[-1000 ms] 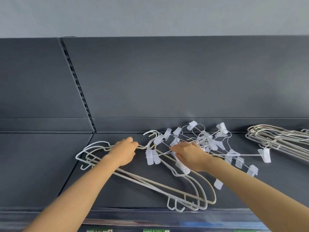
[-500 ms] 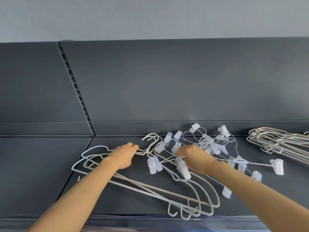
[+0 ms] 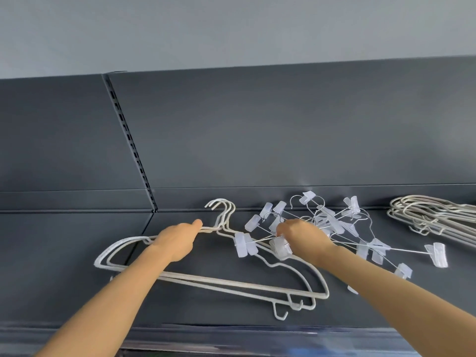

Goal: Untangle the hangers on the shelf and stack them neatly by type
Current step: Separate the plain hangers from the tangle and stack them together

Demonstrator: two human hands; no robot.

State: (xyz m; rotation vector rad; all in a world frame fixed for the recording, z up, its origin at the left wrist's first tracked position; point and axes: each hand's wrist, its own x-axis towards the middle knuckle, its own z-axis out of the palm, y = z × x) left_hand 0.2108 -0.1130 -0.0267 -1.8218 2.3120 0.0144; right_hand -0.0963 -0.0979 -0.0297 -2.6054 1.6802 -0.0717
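Two bare arms reach up and forward onto the dark shelf [image 3: 77, 279]. The left hand [image 3: 177, 240], palm down, curls its fingers round the upper wires of the white hangers [image 3: 231, 280] just below their hooks, with the thumb stretched along the wire. The right hand [image 3: 301, 237], knuckles up, closes on the tangle of clip hangers [image 3: 334, 228], which overlaps the white ones' right shoulders. Farther right, well apart, lies a stack of beige hangers [image 3: 432, 217].

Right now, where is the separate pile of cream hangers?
The pile of cream hangers lies at the far right of the shelf in the head view, by the back panel, right of the tangled clip hangers.
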